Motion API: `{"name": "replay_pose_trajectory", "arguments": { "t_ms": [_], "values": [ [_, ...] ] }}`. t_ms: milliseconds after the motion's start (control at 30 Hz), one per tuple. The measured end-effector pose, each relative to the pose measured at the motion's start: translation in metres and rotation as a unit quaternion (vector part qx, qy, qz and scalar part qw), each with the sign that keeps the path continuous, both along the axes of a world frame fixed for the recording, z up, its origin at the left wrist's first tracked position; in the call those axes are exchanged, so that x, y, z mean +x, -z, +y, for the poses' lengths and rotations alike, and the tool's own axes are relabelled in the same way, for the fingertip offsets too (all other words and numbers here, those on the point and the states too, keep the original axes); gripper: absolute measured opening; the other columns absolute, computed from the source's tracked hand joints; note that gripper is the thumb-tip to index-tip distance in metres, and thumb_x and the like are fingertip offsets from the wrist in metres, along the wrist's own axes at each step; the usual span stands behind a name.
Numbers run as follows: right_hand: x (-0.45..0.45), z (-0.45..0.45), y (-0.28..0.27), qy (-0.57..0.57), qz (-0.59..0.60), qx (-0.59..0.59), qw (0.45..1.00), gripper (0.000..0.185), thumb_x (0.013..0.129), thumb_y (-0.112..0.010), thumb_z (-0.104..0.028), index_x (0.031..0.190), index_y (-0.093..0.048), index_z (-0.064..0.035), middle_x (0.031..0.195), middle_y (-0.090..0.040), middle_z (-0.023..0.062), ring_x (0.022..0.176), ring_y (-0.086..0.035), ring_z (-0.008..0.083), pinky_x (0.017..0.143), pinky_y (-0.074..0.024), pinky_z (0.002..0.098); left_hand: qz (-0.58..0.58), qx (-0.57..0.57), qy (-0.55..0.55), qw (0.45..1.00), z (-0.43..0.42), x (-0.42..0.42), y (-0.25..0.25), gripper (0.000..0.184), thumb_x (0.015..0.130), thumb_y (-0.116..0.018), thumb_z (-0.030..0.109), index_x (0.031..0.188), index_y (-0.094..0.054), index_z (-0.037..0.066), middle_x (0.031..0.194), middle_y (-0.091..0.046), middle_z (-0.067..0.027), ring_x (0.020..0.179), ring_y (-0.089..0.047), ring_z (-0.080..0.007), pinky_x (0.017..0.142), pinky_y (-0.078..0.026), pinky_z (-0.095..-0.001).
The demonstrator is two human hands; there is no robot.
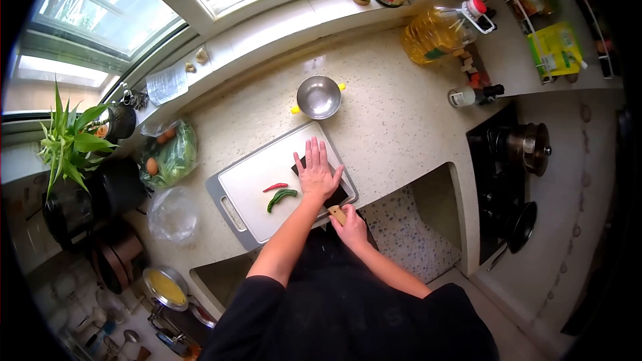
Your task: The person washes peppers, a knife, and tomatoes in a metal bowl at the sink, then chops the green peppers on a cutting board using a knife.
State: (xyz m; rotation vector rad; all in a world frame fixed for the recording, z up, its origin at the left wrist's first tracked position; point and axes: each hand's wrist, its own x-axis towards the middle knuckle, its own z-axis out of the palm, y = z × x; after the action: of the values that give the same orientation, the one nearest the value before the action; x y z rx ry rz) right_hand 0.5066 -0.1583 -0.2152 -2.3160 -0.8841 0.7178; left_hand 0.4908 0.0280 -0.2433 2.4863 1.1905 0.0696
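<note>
A white cutting board (pixel 251 167) with a grey edge lies on the speckled counter. On its right part rests a dark, wide-bladed knife (pixel 339 195). My left hand (pixel 316 177) lies flat on the blade with its fingers spread, and hides part of it. My right hand (pixel 350 225) is wrapped round the wooden handle at the board's near right corner. Left of the knife, a red chili (pixel 275 187) and a green chili (pixel 281 199) lie side by side. Just beyond the board stands a metal bowl (pixel 319 97) with yellow handles.
Left of the board are a bag of greens and eggs (pixel 170 154) and a clear plastic bag (pixel 172 214). An oil jug (pixel 431 35) and a small bottle (pixel 468 96) stand at the back right. The stove (pixel 495 180) is far right, a plant (pixel 70 140) far left.
</note>
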Motion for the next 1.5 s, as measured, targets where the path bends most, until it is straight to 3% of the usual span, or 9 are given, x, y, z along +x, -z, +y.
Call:
{"name": "replay_pose_trajectory", "arguments": {
  "t_ms": [100,200,400,500,600,900,1000,1500],
  "values": [
    [0.008,-0.007,-0.004,-0.042,0.04,-0.204,0.977,0.048,0.09,-0.068,-0.052,0.092,-0.064,-0.0044,0.081,-0.07,0.0209,0.077,-0.068,0.0451,0.067,-0.0533,0.0538,0.006,-0.003,0.006,1.0,0.002,0.003,0.002,0.095,0.092,-0.05,0.061,0.158,-0.021,-0.002,0.168,-0.012,-0.0161,0.157,-0.005,-0.0305,0.122,0.002,-0.0618],
    [0.008,-0.017,0.015,0.021,0.179,-0.152,0.972,0.056,0.094,-0.061,-0.056,0.083,-0.066,-0.0015,0.073,-0.065,0.0251,0.075,-0.065,0.0473,0.065,-0.0514,0.0546,0.021,-0.02,0.018,0.999,0.002,0.006,0.0,0.096,0.091,-0.051,0.061,0.158,-0.022,-0.001,0.168,-0.012,-0.016,0.157,-0.005,-0.0301,0.122,0.002,-0.062],
    [0.008,-0.018,0.025,0.005,0.192,-0.133,0.972,0.061,0.096,-0.059,-0.055,0.075,-0.065,0.0026,0.073,-0.063,0.0279,0.076,-0.064,0.048,0.063,-0.0499,0.0534,0.035,-0.022,0.033,0.999,0.004,0.01,-0.001,0.096,0.09,-0.053,0.062,0.158,-0.023,0.002,0.168,-0.012,-0.0157,0.157,-0.005,-0.0293,0.121,0.001,-0.0636],
    [0.002,-0.027,0.045,0.006,0.191,-0.116,0.975,0.066,0.098,-0.057,-0.058,0.069,-0.063,0.0003,0.057,-0.062,0.0129,0.057,-0.066,0.0284,0.056,-0.0502,0.0419,0.034,-0.031,0.036,0.998,0.004,0.012,0.0,0.096,0.089,-0.054,0.062,0.158,-0.024,0.003,0.168,-0.012,-0.0153,0.157,-0.006,-0.0292,0.121,-0.001,-0.0646],
    [-0.003,-0.028,0.05,0.024,0.219,-0.117,0.969,0.067,0.097,-0.056,-0.06,0.069,-0.064,0.0006,0.057,-0.061,0.0124,0.056,-0.066,0.028,0.057,-0.0505,0.0416,0.04,-0.028,0.049,0.998,0.004,0.013,0.0,0.095,0.089,-0.056,0.061,0.159,-0.024,0.004,0.168,-0.013,-0.0151,0.157,-0.007,-0.0293,0.12,-0.002,-0.065],
    [-0.01,-0.024,0.05,0.026,0.229,-0.139,0.963,0.07,0.099,-0.052,-0.061,0.069,-0.064,0.0006,0.059,-0.062,0.015,0.061,-0.068,0.0325,0.059,-0.0517,0.0436,0.048,-0.023,0.072,0.996,0.006,0.019,0.002,0.09,0.088,-0.056,0.063,0.157,-0.033,0.01,0.166,-0.02,-0.0168,0.155,-0.014,-0.0309,0.12,-0.008,-0.065],
    [-0.011,-0.02,0.049,0.022,0.244,-0.149,0.958,0.07,0.099,-0.051,-0.059,0.075,-0.067,0.0045,0.074,-0.063,0.0304,0.077,-0.064,0.0499,0.066,-0.0494,0.0563,0.024,-0.031,0.082,0.996,0.008,0.019,0.005,0.092,0.085,-0.059,0.061,0.157,-0.034,0.008,0.166,-0.022,-0.018,0.155,-0.016,-0.033,0.12,-0.006,-0.0652],
    [0.006,-0.016,0.044,-0.029,0.215,-0.191,0.957,0.071,0.097,-0.051,-0.062,0.078,-0.069,0.004,0.075,-0.065,0.0296,0.079,-0.066,0.0487,0.067,-0.0507,0.0556,0.034,0.001,0.056,0.998,0.004,0.019,0.009,0.09,0.085,-0.059,0.062,0.156,-0.036,0.01,0.165,-0.024,-0.0166,0.155,-0.017,-0.0316,0.119,-0.009,-0.0651]
  ]
}}
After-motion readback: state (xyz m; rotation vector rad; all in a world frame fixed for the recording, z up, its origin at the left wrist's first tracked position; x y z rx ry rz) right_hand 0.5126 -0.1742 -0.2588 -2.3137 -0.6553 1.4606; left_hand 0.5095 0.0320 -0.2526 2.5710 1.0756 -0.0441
